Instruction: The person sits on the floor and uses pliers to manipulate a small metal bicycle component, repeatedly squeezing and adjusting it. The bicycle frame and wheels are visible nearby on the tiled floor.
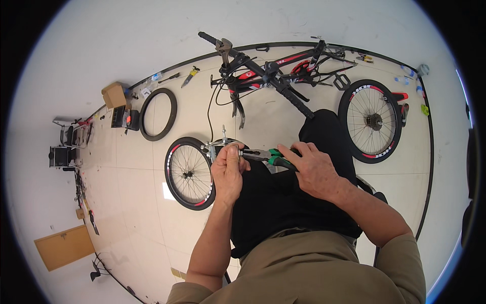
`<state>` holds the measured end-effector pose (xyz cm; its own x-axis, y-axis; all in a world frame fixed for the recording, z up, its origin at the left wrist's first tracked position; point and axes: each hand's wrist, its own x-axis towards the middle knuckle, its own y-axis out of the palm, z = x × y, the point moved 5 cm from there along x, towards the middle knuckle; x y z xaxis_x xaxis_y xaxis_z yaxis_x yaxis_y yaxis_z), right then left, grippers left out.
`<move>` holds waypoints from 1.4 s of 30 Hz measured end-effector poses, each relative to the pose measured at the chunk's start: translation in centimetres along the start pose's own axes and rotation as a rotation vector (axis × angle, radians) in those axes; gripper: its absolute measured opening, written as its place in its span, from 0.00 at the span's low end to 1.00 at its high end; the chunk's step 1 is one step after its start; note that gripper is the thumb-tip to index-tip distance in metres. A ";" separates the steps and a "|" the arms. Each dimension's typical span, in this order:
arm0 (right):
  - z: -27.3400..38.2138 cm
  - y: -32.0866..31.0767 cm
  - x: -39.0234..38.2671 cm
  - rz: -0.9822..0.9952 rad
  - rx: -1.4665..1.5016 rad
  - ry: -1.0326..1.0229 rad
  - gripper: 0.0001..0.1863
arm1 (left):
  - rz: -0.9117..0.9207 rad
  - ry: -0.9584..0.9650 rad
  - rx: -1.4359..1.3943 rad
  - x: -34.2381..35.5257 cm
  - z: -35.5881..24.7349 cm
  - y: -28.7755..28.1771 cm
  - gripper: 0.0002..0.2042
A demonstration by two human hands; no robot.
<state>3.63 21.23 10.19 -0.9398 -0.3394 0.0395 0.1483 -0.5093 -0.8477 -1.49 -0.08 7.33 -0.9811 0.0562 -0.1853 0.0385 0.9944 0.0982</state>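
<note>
Over the lap, left hand (228, 172) was closed around a small metal brake part (217, 147), silver with a thin bolt sticking up from it. Right hand (314, 169) was wrapped tight on the green-and-black rubber handles of the pliers (263, 155); dark steel nose pointed left and met the part right at the left fingers. Can't tell what exactly the nose gripped, too small.

Front wheel (190, 173) stood just beside the left hand: black tyre, red-white rim, thin wire spokes. Rear wheel (372, 121) lay flat further right, same rim, sprocket at the hub. Bike frame (273, 71), black and red, lay on the floor above, black foam grips on the bar, cables looping loose. Bare rubber tyre (159, 114) lay well apart to the left, near a cardboard box (114, 95).

Floor (136, 187) was glossy cream tile with fine grout lines and a dark skirting strip along a plain white wall (126, 40). Small hand tools were scattered by the skirting.
</note>
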 end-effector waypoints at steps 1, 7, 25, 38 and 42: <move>0.0 0.0 0.0 -0.006 0.001 -0.009 0.35 | 0.000 -0.001 0.003 0.0 0.0 -0.1 0.19; -0.3 0.4 0.0 -0.002 0.034 -0.014 0.35 | 0.022 -0.011 0.008 -0.1 0.6 0.0 0.19; -1.9 0.4 1.1 0.367 0.359 0.066 0.31 | 0.027 -0.002 0.084 -0.2 0.4 0.1 0.18; -1.3 0.0 0.8 -0.032 -0.020 -0.044 0.35 | -0.028 -0.032 0.035 -0.1 0.1 0.0 0.20; -0.7 -0.1 0.7 -0.104 -0.051 -0.061 0.36 | -0.014 -0.092 -0.019 -0.2 0.1 0.1 0.19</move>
<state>2.69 21.60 9.92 -0.9286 -0.3352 0.1589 0.0341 -0.5037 -0.8632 -1.26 0.03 7.34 -0.9600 0.0510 -0.2755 0.0203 0.9934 0.1130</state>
